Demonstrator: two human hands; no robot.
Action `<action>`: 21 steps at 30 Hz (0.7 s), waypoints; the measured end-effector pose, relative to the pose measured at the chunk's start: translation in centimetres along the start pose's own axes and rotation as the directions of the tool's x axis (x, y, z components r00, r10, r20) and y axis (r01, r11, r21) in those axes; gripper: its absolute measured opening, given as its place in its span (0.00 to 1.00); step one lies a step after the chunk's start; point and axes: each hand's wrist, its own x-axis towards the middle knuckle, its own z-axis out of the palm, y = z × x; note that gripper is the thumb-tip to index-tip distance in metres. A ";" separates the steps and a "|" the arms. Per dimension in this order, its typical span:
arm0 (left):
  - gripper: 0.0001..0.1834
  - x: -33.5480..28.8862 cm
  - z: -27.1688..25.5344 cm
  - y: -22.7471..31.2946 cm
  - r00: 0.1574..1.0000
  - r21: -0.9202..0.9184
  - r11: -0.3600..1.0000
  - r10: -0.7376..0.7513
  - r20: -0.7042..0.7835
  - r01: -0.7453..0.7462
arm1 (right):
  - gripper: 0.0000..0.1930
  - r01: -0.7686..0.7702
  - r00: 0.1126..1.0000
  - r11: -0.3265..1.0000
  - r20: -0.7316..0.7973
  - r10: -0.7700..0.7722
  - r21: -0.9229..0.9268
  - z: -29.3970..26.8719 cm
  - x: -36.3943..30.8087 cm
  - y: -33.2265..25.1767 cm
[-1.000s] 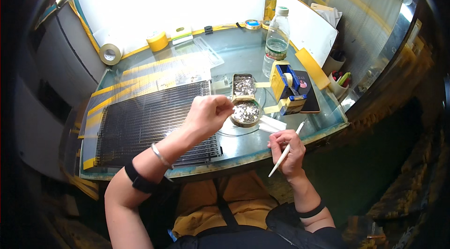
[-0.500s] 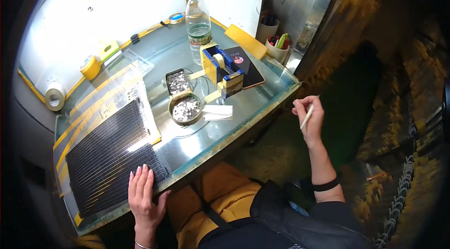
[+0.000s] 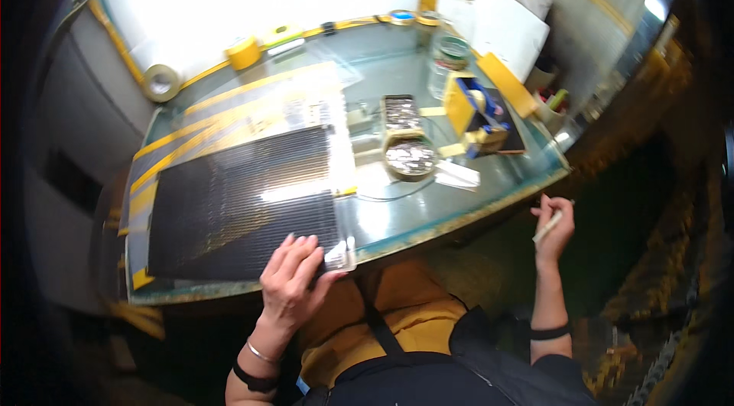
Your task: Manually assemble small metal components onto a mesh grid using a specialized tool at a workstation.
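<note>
Head view: left hand (image 3: 293,277) lies flat, fingers spread, on the near corner of the black ribbed sheet (image 3: 237,207) at the bench's (image 3: 428,215) front edge. Right hand (image 3: 553,228), off the bench, pinches a thin white stick (image 3: 549,226).

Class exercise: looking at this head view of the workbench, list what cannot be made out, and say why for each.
- Contents of the round tin and square tin: too small and blurred.
- Far bottle: smeared by motion blur.
- What the thin stick in the right hand is: too small.
- Panel corner: covered by the left hand.
- Back wall: washed out by glare.
</note>
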 end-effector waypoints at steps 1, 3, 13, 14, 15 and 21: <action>0.20 -0.1 -0.3 -0.2 1.000 0.009 1.000 -0.002 0.011 0.002 | 0.03 -0.021 0.999 0.998 0.033 0.019 0.067 0.1 -0.1 -0.5; 0.17 0.0 -0.9 0.0 1.000 0.020 1.000 0.004 0.020 -0.004 | 0.03 -0.027 0.999 0.994 0.046 0.022 0.104 -0.5 -0.3 -3.0; 0.16 -1.9 -5.9 2.9 0.943 0.128 0.985 0.151 -0.298 -0.117 | 0.10 -0.171 0.511 0.821 0.761 -0.400 0.545 9.9 -5.2 -17.8; 0.15 -3.0 -6.3 3.5 0.948 0.121 0.978 0.195 -0.251 -0.170 | 0.10 -0.369 0.403 0.834 0.879 -0.255 0.411 11.1 -5.0 -18.4; 0.12 -3.9 -6.4 4.4 0.961 0.049 0.982 0.188 -0.204 -0.182 | 0.10 -0.538 0.384 0.752 0.905 -0.184 0.381 12.2 -4.6 -19.4; 0.07 -7.5 -4.9 6.3 0.962 -0.134 0.953 0.273 -0.019 -0.273 | 0.12 -0.342 0.503 0.813 0.822 -0.265 0.471 17.2 -4.6 -19.2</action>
